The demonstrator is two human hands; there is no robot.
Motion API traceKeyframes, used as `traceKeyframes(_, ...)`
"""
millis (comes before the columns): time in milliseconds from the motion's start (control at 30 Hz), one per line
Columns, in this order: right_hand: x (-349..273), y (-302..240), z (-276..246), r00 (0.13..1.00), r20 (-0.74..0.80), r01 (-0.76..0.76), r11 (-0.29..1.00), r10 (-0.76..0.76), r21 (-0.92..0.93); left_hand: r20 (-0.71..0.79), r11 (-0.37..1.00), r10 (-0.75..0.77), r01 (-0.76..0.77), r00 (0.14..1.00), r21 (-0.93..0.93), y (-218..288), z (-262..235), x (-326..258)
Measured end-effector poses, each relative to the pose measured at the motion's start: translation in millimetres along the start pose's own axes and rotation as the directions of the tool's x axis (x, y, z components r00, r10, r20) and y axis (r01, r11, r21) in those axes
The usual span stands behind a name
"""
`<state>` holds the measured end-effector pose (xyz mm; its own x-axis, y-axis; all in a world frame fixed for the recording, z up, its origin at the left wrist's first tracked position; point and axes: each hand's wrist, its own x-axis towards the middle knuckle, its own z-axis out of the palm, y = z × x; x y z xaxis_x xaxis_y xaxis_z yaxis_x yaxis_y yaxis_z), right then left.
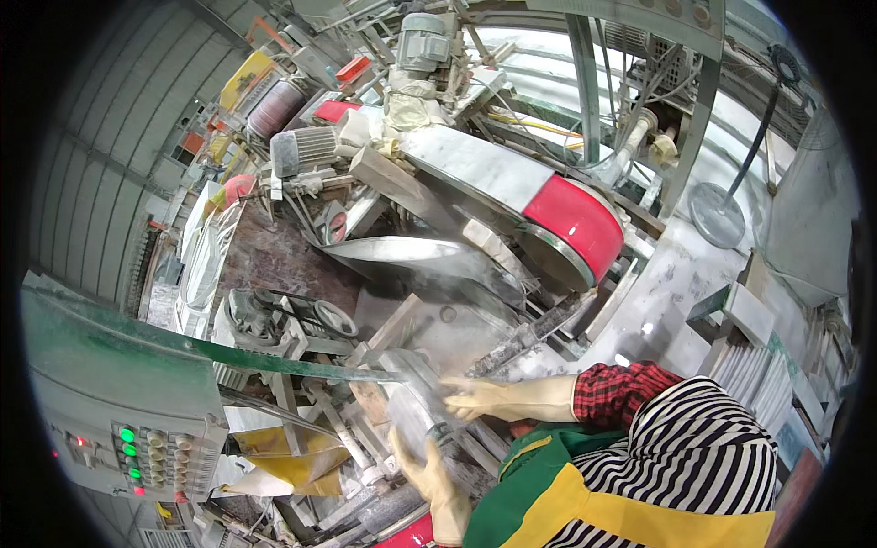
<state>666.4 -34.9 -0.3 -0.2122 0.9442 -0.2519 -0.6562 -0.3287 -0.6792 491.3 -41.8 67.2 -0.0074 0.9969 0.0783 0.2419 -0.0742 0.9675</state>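
My left hand [431, 484], in a cream rubber glove, is at the near end of a pale grey slab-like piece [408, 413]. Its fingers are apart, and I cannot tell whether they touch the piece. My right hand [502, 400], gloved alike, reaches over the right side of that piece with fingers stretched out. Motion smears its fingertips, so contact there is unclear. The piece lies on the machine's narrow bed, among dusty rails. I see no object gripped in either hand.
A green-edged control cabinet [128, 384] with lit buttons stands left. Ahead are a red-and-white belt guard [575, 228], a motor [423, 44] and a curved metal sheet [411, 254]. A stack of pale slabs [744, 370] is on the right. Yellow sheeting [292, 459] hangs below the cabinet.
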Motion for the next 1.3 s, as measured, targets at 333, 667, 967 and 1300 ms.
traceKeyframes(333,-20.5,-108.2,-138.3,0.305,-0.648,0.491,0.699,-0.697,-0.520,0.670,0.849,0.235,-0.484,0.704,0.212,22.7,85.5,37.5)
traceKeyframes(667,5.7,-197.9,-274.7,-0.014,-0.866,0.026,0.866,-0.500,-0.500,0.435,0.912,-0.366,0.225,0.823,0.343,6.6,38.1,22.3)
traceKeyframes(967,-6.2,-216.2,-282.6,0.142,-0.854,-0.310,0.797,-0.500,-0.518,0.357,0.864,-0.414,0.237,0.837,0.445,9.4,26.8,26.1)
traceKeyframes(1300,-26.4,-199.7,-291.7,0.403,-0.781,0.745,0.666,-0.477,-0.023,0.304,0.807,-0.394,0.168,0.868,0.566,-44.8,-51.3,51.2)
